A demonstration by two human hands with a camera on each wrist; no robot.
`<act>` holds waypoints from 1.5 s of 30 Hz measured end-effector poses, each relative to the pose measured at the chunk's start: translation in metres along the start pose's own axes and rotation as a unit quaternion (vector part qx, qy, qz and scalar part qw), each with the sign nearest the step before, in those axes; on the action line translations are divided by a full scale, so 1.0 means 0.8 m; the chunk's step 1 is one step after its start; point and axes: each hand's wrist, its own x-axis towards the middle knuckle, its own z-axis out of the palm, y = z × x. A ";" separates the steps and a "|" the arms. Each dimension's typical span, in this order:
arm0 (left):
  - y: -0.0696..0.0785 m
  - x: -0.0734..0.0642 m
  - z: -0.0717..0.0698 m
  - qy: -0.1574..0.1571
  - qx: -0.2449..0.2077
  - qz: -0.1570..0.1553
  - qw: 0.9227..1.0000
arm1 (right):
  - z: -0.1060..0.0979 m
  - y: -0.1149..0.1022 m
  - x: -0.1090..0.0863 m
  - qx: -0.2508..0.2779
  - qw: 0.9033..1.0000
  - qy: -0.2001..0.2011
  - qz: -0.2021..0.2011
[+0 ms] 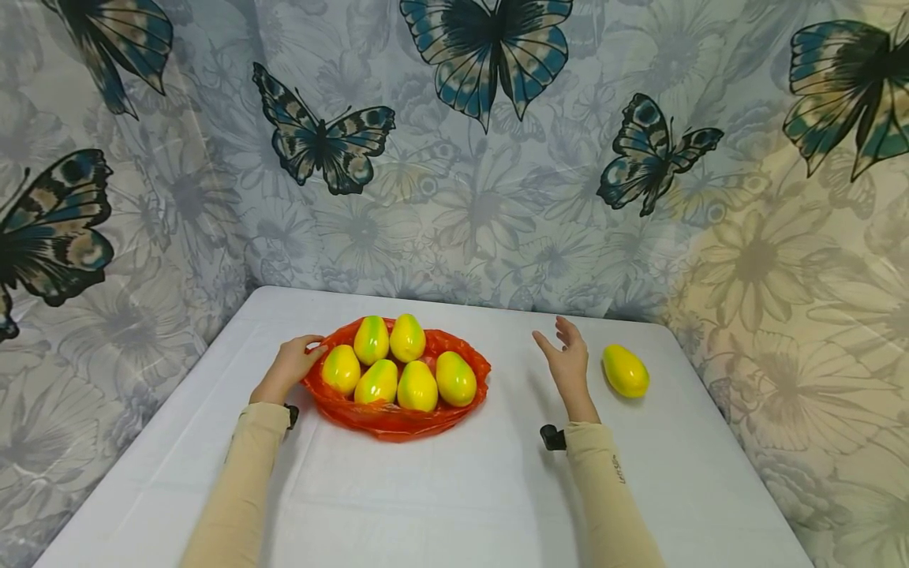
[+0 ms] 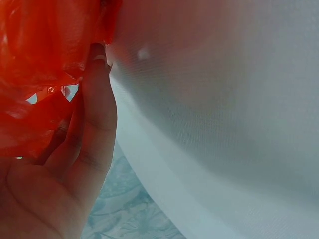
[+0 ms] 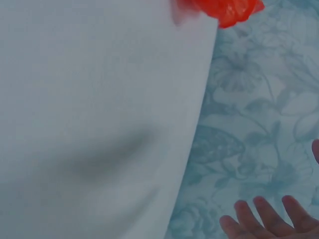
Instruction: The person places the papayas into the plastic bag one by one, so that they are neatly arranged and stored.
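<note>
A red plastic bag (image 1: 398, 426), spread open like a shallow bowl, lies left of the table's middle. Inside it sit several glossy yellow-green mangoes (image 1: 417, 386). At the bag's left rim my left hand (image 1: 289, 367) grips the thin plastic; the left wrist view shows its fingers (image 2: 97, 107) against the red film, the thumb hidden there. My right hand (image 1: 568, 364) is raised over the table to the bag's right, fingers spread and holding nothing. One more mango (image 1: 626, 371) lies by itself just right of that hand. In the right wrist view, fingertips (image 3: 269, 219) show at the lower right corner.
White cloth covers the table (image 1: 426, 505), whose far edge runs close to a patterned curtain (image 1: 483, 213) with butterflies. Each wrist carries a small black camera, the right one (image 1: 552, 438) standing out to the side.
</note>
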 end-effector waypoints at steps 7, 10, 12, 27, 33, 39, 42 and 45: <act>-0.001 0.000 0.000 -0.001 -0.002 0.004 1.000 | -0.032 0.009 0.005 -0.011 1.000 0.010 0.015; -0.001 0.001 0.000 -0.002 -0.003 0.003 1.000 | -0.046 0.012 0.006 -0.011 0.999 0.023 0.020; -0.001 0.001 0.000 -0.004 -0.005 0.002 1.000 | -0.055 0.013 0.006 -0.016 0.999 0.036 0.018; 0.001 0.001 -0.001 -0.016 -0.016 -0.013 1.000 | -0.121 0.024 0.009 -0.063 0.994 0.085 0.032; -0.001 0.001 0.000 -0.014 -0.014 -0.012 1.000 | -0.142 0.039 0.009 -0.072 0.991 0.093 0.066; 0.000 0.001 0.000 -0.011 -0.014 -0.002 1.000 | -0.158 0.058 0.010 -0.084 0.989 0.093 0.081; 0.001 0.001 0.000 -0.009 -0.011 -0.001 1.000 | -0.163 0.067 0.011 -0.095 0.987 0.087 0.094; 0.002 0.000 0.000 -0.010 -0.011 -0.004 1.000 | -0.165 0.074 0.012 -0.098 0.986 0.078 0.106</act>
